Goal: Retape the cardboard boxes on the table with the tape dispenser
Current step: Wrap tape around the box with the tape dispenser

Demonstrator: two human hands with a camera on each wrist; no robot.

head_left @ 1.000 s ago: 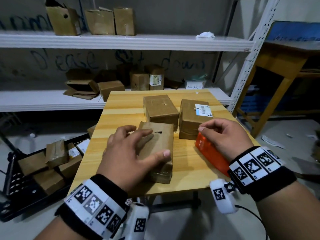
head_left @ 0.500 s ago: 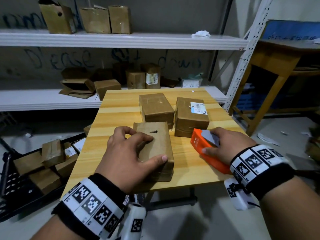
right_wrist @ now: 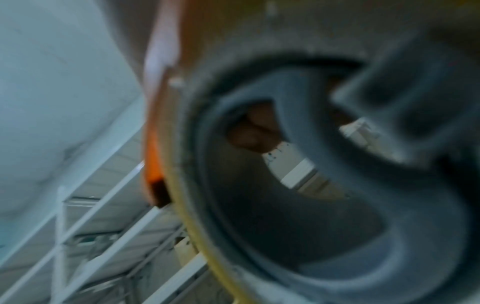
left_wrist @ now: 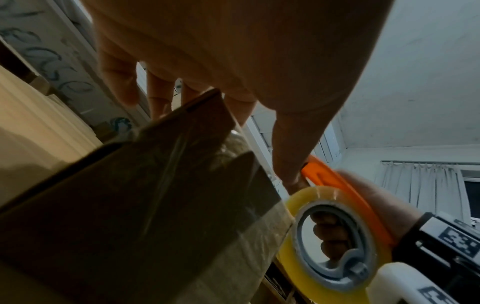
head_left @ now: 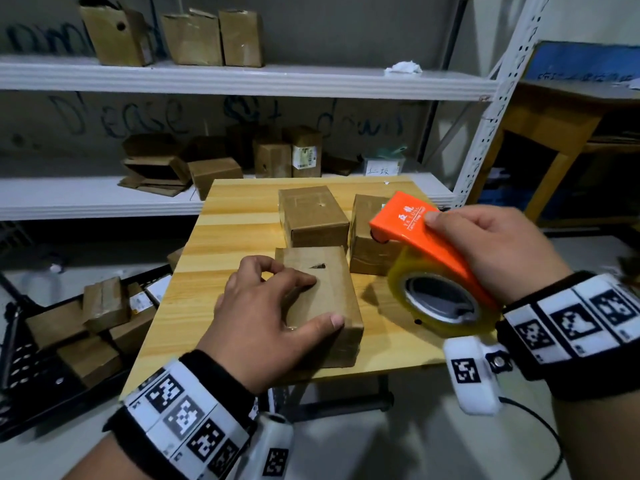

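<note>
**Dispenser in the air, near box under my left hand**

From the head view I see the white metal shelving (head_left: pixel 242 81) filling the back from 9 to 1 o'clock, with brown cartons on both tiers. At 7 to 8 o'clock a black crate (head_left: pixel 31 368) on the floor holds more cartons. The wooden desk (head_left: pixel 225 271) sits in the middle, and three cardboard boxes are on it. The nearest box (head_left: pixel 332 296) lies dead centre; the far-left box (head_left: pixel 311 213) is at its 12 o'clock, just beside it, and the far-right box (head_left: pixel 367 247) is at its 1 o'clock, partly hidden by the dispenser.

My left hand (head_left: pixel 263 323) lies over the nearest box, thumb hooked on its near right corner and fingers curled down onto the top and left edge, gripping it. The left wrist view shows clear tape already shining along that box's side.

My right hand (head_left: pixel 491 251) is at 3 o'clock, wrapped round the orange tape dispenser (head_left: pixel 426 237), thumb on the top plate and fingers curled through the grey hub. The dispenser is raised clear of the desk, its yellowish tape roll (head_left: pixel 440 303) hanging just right of the nearest box. The right wrist view is blurred.
</note>
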